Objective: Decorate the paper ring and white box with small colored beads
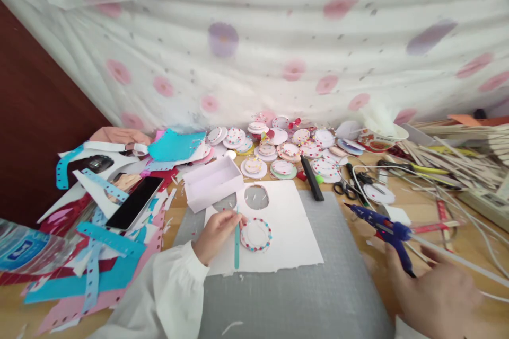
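Observation:
My left hand pinches the upper part of a narrow teal strip, which stands upright in my view just left of a ring of red, blue and white beads. Ring and strip are over a white sheet with round cut-outs. On the right, my right hand is blurred, thumb and fingers apart on either side of the handle of a blue glue gun. No fingers visibly wrap the handle. A clear glue stick juts from the gun's back, and its nozzle points left.
A grey mat lies under the sheet. Behind are a white box, stacks of beaded discs, a black bar and scissors. Paper scraps, a phone and a bottle crowd the left; cords cross the right.

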Action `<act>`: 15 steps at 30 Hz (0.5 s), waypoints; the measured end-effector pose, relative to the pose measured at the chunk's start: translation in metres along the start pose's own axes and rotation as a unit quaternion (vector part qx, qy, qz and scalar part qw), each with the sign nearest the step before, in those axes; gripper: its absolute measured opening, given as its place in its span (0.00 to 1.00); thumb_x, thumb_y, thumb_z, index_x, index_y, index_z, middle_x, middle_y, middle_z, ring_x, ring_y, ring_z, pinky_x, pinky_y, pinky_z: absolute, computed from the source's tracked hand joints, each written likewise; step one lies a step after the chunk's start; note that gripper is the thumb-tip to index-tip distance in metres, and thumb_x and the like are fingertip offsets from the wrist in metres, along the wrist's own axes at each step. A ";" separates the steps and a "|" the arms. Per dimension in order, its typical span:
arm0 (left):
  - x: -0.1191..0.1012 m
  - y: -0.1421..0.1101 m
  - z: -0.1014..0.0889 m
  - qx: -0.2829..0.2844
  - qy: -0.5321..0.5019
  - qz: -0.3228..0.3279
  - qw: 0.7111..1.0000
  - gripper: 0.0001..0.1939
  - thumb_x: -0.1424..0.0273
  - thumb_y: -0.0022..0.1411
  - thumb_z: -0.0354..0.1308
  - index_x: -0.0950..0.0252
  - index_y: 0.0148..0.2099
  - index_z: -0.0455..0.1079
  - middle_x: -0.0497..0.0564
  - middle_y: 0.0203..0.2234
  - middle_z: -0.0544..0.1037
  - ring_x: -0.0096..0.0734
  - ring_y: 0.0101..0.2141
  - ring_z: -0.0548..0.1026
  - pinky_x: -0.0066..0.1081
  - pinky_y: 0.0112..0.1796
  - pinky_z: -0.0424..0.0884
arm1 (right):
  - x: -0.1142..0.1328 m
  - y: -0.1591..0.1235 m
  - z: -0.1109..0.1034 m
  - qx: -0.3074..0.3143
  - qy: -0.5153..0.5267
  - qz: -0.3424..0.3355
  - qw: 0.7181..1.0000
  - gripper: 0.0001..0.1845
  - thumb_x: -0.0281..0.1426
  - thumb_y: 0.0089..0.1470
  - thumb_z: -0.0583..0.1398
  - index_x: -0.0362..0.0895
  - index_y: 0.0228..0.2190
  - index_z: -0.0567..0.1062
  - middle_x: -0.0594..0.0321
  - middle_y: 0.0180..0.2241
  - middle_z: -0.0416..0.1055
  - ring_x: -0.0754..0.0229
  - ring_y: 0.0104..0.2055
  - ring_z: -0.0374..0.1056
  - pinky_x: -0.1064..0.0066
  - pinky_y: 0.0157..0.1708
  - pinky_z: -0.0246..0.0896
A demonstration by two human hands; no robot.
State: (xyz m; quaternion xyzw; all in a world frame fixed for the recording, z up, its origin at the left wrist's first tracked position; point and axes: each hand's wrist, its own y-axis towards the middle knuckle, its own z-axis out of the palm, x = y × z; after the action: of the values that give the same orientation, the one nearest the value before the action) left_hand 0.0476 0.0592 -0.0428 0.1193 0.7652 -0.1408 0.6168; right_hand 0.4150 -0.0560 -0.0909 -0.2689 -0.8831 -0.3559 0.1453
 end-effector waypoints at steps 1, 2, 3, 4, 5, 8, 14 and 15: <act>0.001 0.001 0.000 0.009 0.002 0.002 1.000 0.18 0.58 0.62 0.52 0.65 0.26 0.69 0.54 0.32 0.79 0.38 0.39 0.75 0.35 0.43 0.68 | 0.004 0.002 0.005 0.002 -0.029 -0.022 0.999 0.14 0.45 0.45 0.61 0.49 0.27 0.68 0.65 0.15 0.51 0.50 0.17 0.59 0.62 0.18 0.44; 0.002 0.002 0.000 0.017 0.006 0.004 1.000 0.18 0.58 0.62 0.52 0.65 0.26 0.68 0.54 0.32 0.79 0.38 0.38 0.75 0.34 0.43 0.68 | 0.008 0.004 0.010 0.006 -0.058 -0.034 0.998 0.13 0.45 0.46 0.60 0.48 0.25 0.67 0.65 0.15 0.51 0.53 0.16 0.57 0.64 0.16 0.43; 0.002 0.004 0.000 0.022 0.010 0.004 1.000 0.18 0.58 0.62 0.52 0.66 0.26 0.68 0.55 0.31 0.79 0.38 0.38 0.75 0.34 0.43 0.68 | 0.012 0.004 0.015 0.013 -0.076 -0.038 0.996 0.13 0.44 0.48 0.59 0.48 0.23 0.65 0.66 0.14 0.51 0.56 0.14 0.54 0.66 0.15 0.42; 0.003 0.005 0.000 0.026 0.014 0.004 1.000 0.18 0.58 0.62 0.52 0.66 0.26 0.68 0.55 0.31 0.79 0.38 0.38 0.75 0.34 0.42 0.68 | 0.014 0.004 0.019 0.022 -0.075 -0.037 0.996 0.13 0.43 0.49 0.58 0.48 0.23 0.64 0.67 0.13 0.50 0.58 0.13 0.51 0.67 0.14 0.41; 0.003 0.007 -0.001 0.030 0.018 0.006 0.999 0.18 0.58 0.62 0.51 0.66 0.26 0.68 0.55 0.31 0.79 0.38 0.38 0.75 0.34 0.42 0.68 | 0.015 0.003 0.022 0.026 -0.071 -0.028 0.997 0.13 0.42 0.49 0.58 0.48 0.23 0.64 0.69 0.13 0.49 0.60 0.12 0.49 0.68 0.14 0.40; 0.003 0.017 0.000 0.025 0.028 0.026 0.999 0.18 0.59 0.62 0.52 0.66 0.27 0.70 0.53 0.28 0.77 0.35 0.35 0.74 0.33 0.40 0.68 | 0.014 0.005 0.018 0.026 -0.055 0.019 0.998 0.11 0.41 0.50 0.57 0.46 0.29 0.67 0.68 0.15 0.52 0.61 0.12 0.48 0.70 0.13 0.40; 0.001 0.043 0.010 0.025 0.017 0.045 0.999 0.18 0.61 0.62 0.51 0.66 0.23 0.65 0.51 0.24 0.72 0.32 0.31 0.70 0.30 0.36 0.67 | 0.050 0.033 0.002 0.014 0.033 0.136 0.990 0.16 0.44 0.44 0.63 0.48 0.29 0.66 0.61 0.19 0.61 0.56 0.19 0.60 0.65 0.17 0.52; 0.002 0.046 0.012 0.034 0.016 0.048 0.998 0.18 0.61 0.62 0.51 0.66 0.23 0.65 0.50 0.24 0.71 0.31 0.30 0.70 0.30 0.35 0.66 | 0.063 0.036 0.007 0.021 0.086 0.135 0.987 0.16 0.43 0.43 0.64 0.47 0.28 0.66 0.61 0.20 0.63 0.57 0.20 0.61 0.65 0.19 0.54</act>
State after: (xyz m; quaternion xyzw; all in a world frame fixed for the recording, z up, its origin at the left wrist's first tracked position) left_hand 0.0747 0.0981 -0.0506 0.1787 0.7635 -0.1349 0.6058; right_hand 0.3843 -0.0060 -0.0479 -0.3511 -0.8302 -0.3359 0.2733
